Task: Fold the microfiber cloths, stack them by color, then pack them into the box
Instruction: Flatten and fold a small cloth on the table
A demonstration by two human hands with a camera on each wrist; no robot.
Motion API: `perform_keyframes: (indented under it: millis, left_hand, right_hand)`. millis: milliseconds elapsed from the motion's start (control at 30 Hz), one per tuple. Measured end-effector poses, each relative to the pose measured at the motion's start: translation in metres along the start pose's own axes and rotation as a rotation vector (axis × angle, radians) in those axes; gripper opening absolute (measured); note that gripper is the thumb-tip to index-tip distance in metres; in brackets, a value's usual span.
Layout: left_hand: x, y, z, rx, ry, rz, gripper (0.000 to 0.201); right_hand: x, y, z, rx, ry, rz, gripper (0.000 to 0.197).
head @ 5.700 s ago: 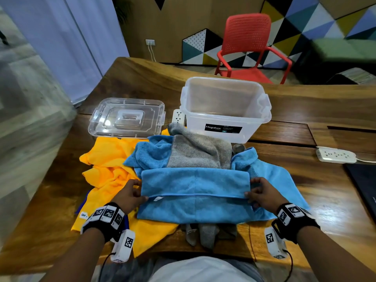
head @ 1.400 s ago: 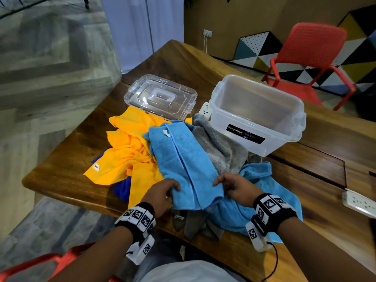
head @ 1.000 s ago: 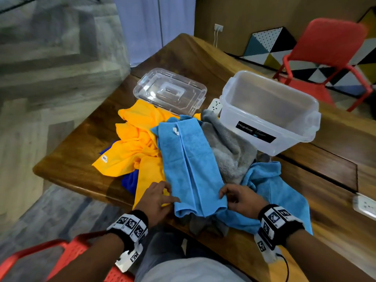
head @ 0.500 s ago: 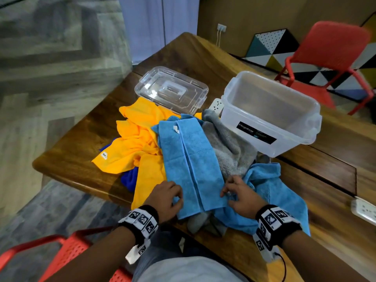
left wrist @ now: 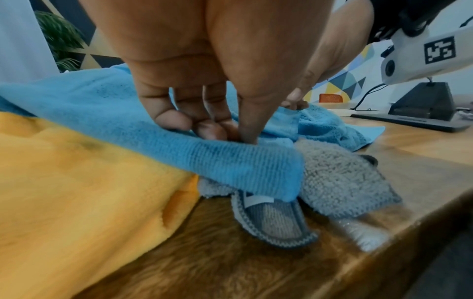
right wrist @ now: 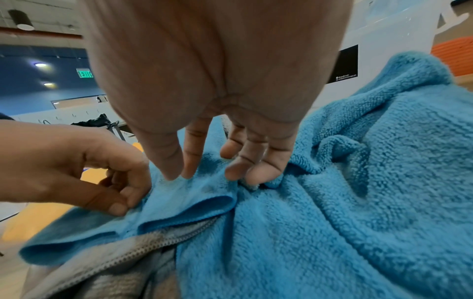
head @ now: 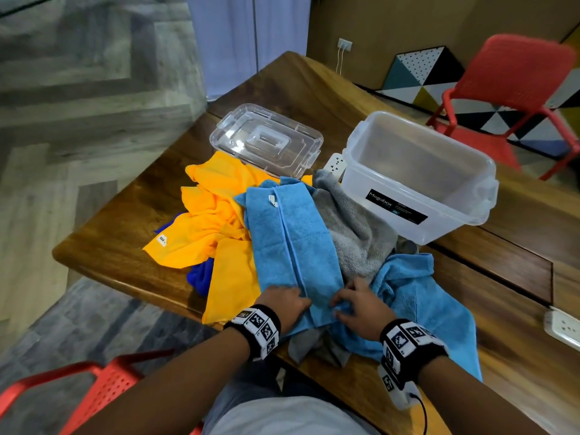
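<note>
From the head camera, a clear plastic box (head: 417,180) is sitting on the wooden table (head: 314,89), wearing a black label that reads "Megabox"; nothing is lying inside it. Its clear lid (head: 266,140) is lying just to the left, apart from the box. A folded light blue microfiber cloth (head: 292,240) is stretching as a long strip over a grey cloth (head: 351,227), with yellow cloths (head: 213,221) and a dark blue cloth (head: 201,274) beside it and a second light blue cloth (head: 420,302) bunching on the right. The left hand (head: 284,306) and right hand (head: 361,306) are both working the strip's near end.

From the left wrist, the left hand (left wrist: 204,81) is pinching the blue strip (left wrist: 179,141), fingertips and thumb closing on the fabric, above the grey cloth (left wrist: 345,176) with its white tag.

From the right wrist, the right hand (right wrist: 217,101) is pressing down with fingers nearly straight on the blue cloth (right wrist: 184,198); whether it is gripping, I cannot tell. A green "EXIT" sign (right wrist: 84,73) is glowing behind.
</note>
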State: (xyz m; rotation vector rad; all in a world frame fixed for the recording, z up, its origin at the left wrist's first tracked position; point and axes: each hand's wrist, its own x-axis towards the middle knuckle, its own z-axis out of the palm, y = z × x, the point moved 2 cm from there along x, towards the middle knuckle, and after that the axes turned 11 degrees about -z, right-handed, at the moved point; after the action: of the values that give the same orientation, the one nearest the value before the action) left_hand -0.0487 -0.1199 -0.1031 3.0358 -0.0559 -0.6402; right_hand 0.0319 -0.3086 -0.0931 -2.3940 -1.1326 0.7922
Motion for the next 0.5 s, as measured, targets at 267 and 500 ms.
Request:
perform_keyframes:
  millis: [267,500]
  left_hand:
    - [-0.004,-0.004,0.004,-0.028,0.022,-0.052,0.040]
    - [0.002,-0.007,0.008,-0.019,-0.008,-0.048,0.034]
  right_hand:
    - [-0.003,0.007,0.000,0.042,0.001,0.024,0.018]
    - [-0.003,0.003,-0.001,0.057,0.006,0.020,0.018]
